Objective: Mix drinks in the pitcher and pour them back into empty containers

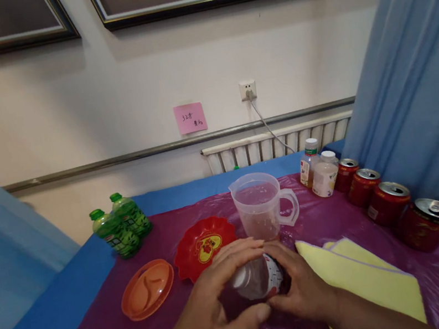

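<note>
A small clear plastic bottle (257,283) with a white cap and a printed label is tilted on its side, cap towards the left. My right hand (299,277) is closed round its labelled end. Beside the capped end, my left hand (214,300) arches over the bottle with fingers stretched out and thumb apart. Its fingertips reach over to my right hand; whether they touch the bottle I cannot tell. Just behind the hands stands a clear measuring jug (259,214), its handle to the right. A folded yellow cloth (369,280) lies right of my right hand.
At left are a red scalloped plate (187,248), an orange divided dish (135,299) and two green bottles (120,237). Two capped bottles (325,177) and several red cans (388,202) line the right side. Purple plastic sheeting (103,324) covers the blue table (23,326).
</note>
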`<state>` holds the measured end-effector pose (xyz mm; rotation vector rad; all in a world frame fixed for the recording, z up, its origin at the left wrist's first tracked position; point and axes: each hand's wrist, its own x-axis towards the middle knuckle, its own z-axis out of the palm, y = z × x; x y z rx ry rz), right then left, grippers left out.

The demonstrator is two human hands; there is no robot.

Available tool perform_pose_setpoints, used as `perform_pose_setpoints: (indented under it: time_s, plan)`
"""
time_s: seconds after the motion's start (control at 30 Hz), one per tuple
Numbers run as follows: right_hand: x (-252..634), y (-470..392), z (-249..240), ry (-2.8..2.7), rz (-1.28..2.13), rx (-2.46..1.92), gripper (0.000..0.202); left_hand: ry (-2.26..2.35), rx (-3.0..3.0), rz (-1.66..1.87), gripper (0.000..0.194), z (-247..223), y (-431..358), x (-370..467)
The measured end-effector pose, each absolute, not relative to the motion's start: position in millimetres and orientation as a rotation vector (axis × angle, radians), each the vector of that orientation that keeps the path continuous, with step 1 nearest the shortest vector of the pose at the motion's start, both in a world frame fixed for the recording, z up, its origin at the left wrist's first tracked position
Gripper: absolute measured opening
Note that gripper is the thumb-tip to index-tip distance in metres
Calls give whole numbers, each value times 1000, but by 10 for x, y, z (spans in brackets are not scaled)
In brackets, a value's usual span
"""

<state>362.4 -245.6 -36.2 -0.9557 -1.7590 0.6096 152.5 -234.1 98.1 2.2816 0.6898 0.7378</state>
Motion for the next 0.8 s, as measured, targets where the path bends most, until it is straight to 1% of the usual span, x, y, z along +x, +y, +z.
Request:
perform_pose_setpoints:
  time_s: [0.07,0.13,0.17,0.2,0.27,0.3,0.37,0.4,0.43,0.53,0.57,0.6,0.63,0.67,0.8]
  plan:
    - [3619,-2472,-334,-1766,667,-927,67,632,2303,797,48,987,-2376,1619]
    - [3619,-2487,-288,-1813,739,-877,60,486,2318,722,42,1044,-2371,1691]
    - [3622,-2493,-259,-1848,775,-848,59,375,2303,651,41,1088,-2355,1713]
    - [3626,-2498,-230,-1880,813,-815,61,271,2269,578,42,1136,-2334,1726]
    - [3634,-2507,-180,-1919,911,-745,72,126,2177,456,43,1219,-2283,1726]
    - [3637,-2512,-165,-1918,968,-710,78,94,2131,412,43,1243,-2260,1714]
    - [3643,-2524,-164,-1891,1080,-642,84,109,2055,349,43,1237,-2231,1668]
    - [3645,-2532,-178,-1863,1134,-621,84,147,2017,347,47,1206,-2228,1635]
    - [3648,-2542,-200,-1828,1178,-621,82,204,1980,362,56,1158,-2232,1594]
    - [3662,-2569,-285,-1708,1259,-692,78,481,1894,468,100,945,-2284,1455]
    - [3667,-2573,-310,-1670,1272,-711,78,578,1880,504,111,862,-2308,1415]
    - [3670,-2574,-332,-1636,1281,-717,78,665,1874,533,118,779,-2335,1385]
    - [3671,-2572,-349,-1601,1289,-715,79,741,1865,560,118,698,-2362,1367]
    - [3668,-2567,-362,-1574,1296,-714,80,801,1851,582,112,623,-2390,1363]
    - [3642,-2549,-390,-1608,1310,-749,84,904,1778,671,77,423,-2513,1430]
